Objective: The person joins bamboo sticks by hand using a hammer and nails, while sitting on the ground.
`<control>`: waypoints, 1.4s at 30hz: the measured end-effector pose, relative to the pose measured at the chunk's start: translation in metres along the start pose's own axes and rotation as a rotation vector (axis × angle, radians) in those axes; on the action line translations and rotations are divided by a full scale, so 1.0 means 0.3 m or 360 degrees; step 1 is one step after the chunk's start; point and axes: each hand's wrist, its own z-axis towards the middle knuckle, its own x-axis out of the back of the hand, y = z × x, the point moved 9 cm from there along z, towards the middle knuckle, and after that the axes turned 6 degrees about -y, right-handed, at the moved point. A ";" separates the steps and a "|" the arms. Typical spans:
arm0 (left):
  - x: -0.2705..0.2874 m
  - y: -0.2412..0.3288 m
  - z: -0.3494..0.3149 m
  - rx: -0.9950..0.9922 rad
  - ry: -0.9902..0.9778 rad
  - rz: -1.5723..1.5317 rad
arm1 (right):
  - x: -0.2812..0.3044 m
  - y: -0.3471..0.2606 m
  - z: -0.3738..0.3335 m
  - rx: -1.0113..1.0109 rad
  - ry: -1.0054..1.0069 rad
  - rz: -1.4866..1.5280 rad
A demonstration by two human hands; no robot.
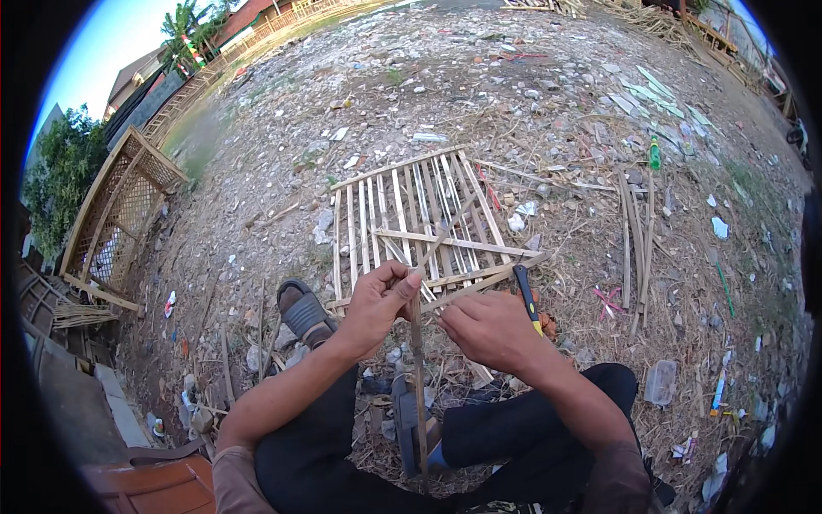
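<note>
My left hand (377, 310) is closed around the upper end of a narrow bamboo strip (419, 394), thumb on top. The strip hangs down between my legs, past my sandalled feet. Just to its right, my right hand (497, 334) is closed with thumb and fingertips pinched together; whatever they hold is too small or hidden to name. Beyond both hands, a slatted bamboo panel (398, 168) lies on the ground, with several loose strips crossing its slats. A hammer with a black and yellow handle (526, 291) rests beside my right hand, its head hidden.
Rubble and dry grass cover the ground. Loose bamboo strips (628, 244) and a green bottle (655, 154) lie to the right, with a clear plastic container (660, 382) nearer. A woven bamboo panel (116, 214) leans at the left. A reddish-brown wooden panel (163, 487) is at the lower left.
</note>
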 end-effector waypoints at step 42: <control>0.351 -0.069 -0.006 -0.0238 0.0367 -0.0385 | -0.603 -0.236 -0.507 -0.0862 -0.1006 0.2415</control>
